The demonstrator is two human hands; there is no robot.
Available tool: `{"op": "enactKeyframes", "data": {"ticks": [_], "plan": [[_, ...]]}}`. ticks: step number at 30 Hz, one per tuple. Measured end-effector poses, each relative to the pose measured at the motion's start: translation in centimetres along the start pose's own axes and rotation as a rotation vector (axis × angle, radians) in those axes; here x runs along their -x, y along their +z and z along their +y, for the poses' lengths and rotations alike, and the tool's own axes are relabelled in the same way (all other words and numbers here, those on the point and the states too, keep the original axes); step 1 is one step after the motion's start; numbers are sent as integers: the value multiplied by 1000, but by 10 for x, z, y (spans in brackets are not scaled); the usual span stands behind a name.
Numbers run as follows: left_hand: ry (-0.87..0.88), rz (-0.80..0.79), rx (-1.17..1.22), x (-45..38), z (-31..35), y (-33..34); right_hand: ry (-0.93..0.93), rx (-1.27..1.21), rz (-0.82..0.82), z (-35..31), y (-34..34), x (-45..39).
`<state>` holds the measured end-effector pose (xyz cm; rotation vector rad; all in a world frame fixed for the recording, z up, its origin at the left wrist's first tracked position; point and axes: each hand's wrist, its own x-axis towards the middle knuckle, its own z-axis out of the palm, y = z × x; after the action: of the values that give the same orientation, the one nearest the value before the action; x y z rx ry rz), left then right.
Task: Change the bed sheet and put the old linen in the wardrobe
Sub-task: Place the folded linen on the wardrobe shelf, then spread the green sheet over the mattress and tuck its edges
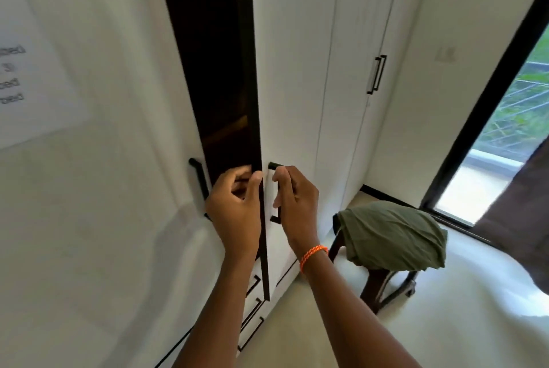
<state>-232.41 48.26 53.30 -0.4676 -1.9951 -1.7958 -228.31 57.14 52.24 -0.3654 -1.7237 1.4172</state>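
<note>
R hand point(294, 201) grips handle point(275, 193), wardrobe point(297, 70) ajar.

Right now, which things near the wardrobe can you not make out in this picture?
Head view only:
- Wardrobe interior: too dark; contents unseen.
- Paper notice on the left door: blurred, cut by the edge; unreadable.
- Stool: seat covered by green cloth.
- Right door's handle: right hand hides its middle.
- Left hand: fingertips hidden behind the door edge.

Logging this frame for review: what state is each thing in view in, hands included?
Left wardrobe door: ajar, dark gap showing.
Right wardrobe door: closed or nearly so.
Left hand: fingers curled at the door edge.
Right hand: grips the black handle.
Green cloth: draped over the stool.
</note>
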Motion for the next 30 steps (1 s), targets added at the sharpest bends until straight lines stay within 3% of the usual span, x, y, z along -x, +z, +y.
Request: {"op": "enactKeyframes", "data": {"ticks": [13, 20, 26, 30], "plan": [[69, 164, -296, -41, -39, -6, -41, 76, -223, 20, 62, -41], [140, 291, -501, -55, -53, -4, -31, 54, -237, 24, 81, -50], [251, 129, -319, -34, -60, 18, 26, -104, -130, 44, 60, -39], [177, 9, -279, 0, -65, 58, 104, -63, 17, 71, 18, -30]]}}
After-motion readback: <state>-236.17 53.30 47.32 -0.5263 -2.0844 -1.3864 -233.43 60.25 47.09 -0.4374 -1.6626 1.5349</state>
